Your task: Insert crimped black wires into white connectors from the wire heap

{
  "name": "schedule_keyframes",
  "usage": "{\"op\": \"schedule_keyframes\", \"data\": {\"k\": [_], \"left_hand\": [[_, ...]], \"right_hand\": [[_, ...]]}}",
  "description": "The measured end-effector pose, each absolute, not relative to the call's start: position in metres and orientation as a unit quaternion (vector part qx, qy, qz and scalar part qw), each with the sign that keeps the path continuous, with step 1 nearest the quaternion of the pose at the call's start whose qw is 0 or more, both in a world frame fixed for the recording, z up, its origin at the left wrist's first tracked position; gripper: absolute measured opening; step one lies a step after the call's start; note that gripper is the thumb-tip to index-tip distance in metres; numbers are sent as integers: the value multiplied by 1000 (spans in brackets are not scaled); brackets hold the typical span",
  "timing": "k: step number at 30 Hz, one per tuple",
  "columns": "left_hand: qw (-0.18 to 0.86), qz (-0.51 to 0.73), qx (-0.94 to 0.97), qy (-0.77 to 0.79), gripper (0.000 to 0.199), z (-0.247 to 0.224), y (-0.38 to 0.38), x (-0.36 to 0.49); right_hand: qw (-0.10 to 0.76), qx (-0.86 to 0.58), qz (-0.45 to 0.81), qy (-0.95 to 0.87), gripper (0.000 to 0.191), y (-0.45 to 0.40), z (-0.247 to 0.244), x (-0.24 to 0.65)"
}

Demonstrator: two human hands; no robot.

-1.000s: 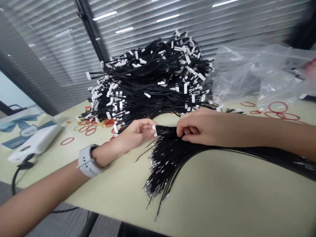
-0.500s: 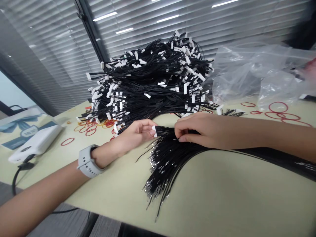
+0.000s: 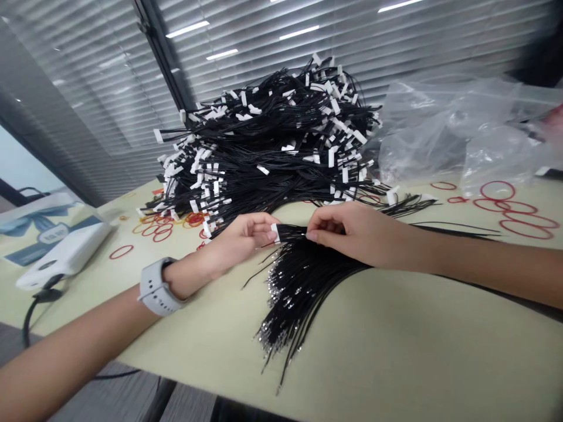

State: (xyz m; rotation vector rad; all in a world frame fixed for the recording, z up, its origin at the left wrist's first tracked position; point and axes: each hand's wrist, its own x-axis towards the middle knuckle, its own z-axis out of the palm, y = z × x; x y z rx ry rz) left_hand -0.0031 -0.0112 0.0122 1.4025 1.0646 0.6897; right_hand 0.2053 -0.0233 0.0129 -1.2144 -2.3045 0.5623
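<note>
Left hand (image 3: 244, 234) pinching a white connector (image 3: 275, 232) on the black wire bundle (image 3: 303, 287) lying on the counter (image 3: 396, 346), right hand (image 3: 352, 234) pinching strands just beside it, with a hard tug risking snags against the nearby wire heap (image 3: 272, 146) and bent ends.

Head-worn view, forward and down

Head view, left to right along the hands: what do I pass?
White device with a cable → grey smartwatch → left hand → black wire bundle → right hand → red rubber bands
</note>
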Motion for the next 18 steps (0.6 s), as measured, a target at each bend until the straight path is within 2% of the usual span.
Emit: {"op": "schedule_keyframes", "data": {"k": [9,18], "left_hand": [[593,300,559,496,13,14,-12,0],[599,304,556,490,13,15,-13,-1]], "right_hand": [[179,-472,136,-852,19,-11,20,223],[176,-469,113,-858,18,-10,21,229]]}}
